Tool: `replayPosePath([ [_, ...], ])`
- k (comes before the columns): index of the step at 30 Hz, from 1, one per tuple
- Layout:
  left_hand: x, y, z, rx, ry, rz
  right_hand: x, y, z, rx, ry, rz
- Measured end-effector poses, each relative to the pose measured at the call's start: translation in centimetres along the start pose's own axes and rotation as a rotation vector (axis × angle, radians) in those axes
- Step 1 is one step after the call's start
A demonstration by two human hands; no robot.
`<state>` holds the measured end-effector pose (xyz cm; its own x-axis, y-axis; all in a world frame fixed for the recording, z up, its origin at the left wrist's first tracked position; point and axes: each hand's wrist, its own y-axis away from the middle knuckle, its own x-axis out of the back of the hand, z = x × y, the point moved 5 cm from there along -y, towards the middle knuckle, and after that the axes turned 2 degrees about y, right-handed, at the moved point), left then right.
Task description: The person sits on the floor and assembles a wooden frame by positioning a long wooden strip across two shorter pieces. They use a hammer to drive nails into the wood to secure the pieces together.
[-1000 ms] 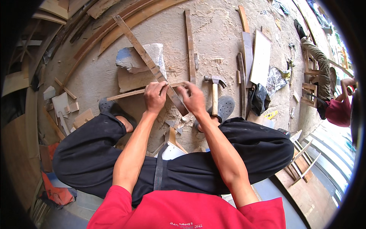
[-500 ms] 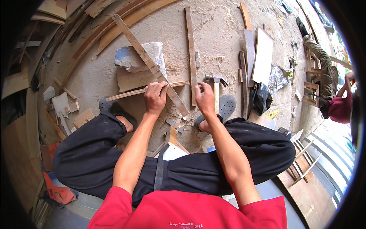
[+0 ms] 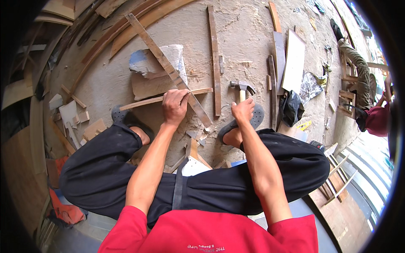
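Observation:
My left hand (image 3: 175, 105) is closed where two wooden strips cross, pinching them together. One is a light layered strip (image 3: 141, 103) running roughly crosswise; the other is a longer, worn brown strip (image 3: 154, 50) slanting over a pale block (image 3: 145, 86). My right hand (image 3: 243, 110) has its fingers curled round the handle of a claw hammer (image 3: 242, 87) beside my right shoe. The hammer's head points away from me, and my hand hides the lower handle. Whether a nail joins the strips cannot be seen.
Another brown strip (image 3: 214, 59) lies ahead on the floor. To the right are boards, a white panel (image 3: 294, 61) and a black plastic bag (image 3: 291, 109). Wood offcuts (image 3: 69, 116) are scattered at left. Another person (image 3: 375, 120) sits at far right.
My right hand has moved right, from beside the hammer onto its handle, and its fingers have closed there. My left hand stays at the crossing of the strips.

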<state>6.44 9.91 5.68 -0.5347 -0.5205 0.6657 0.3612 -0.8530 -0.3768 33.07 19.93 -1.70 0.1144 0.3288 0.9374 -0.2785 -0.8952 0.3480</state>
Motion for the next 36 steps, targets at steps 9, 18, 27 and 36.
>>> replayPosePath([
  [9, 0.1, -0.3, 0.6, 0.009, 0.019, -0.01, -9.5, -4.4, 2.5, -0.13, -0.827, -0.651],
  [18, 0.3, -0.1, 0.0, -0.047, 0.006, -0.021, -1.3, -1.3, -1.6, -0.209, -0.986, -0.478],
  [27, 0.0, 0.1, 0.0, -0.047, 0.022, -0.002, 12.5, 6.2, -6.8, 0.412, -0.922, -0.155],
  [36, 0.3, -0.1, 0.1, -0.056, 0.058, 0.019, 12.9, 14.4, -6.8, 0.47, -0.753, -0.286],
])
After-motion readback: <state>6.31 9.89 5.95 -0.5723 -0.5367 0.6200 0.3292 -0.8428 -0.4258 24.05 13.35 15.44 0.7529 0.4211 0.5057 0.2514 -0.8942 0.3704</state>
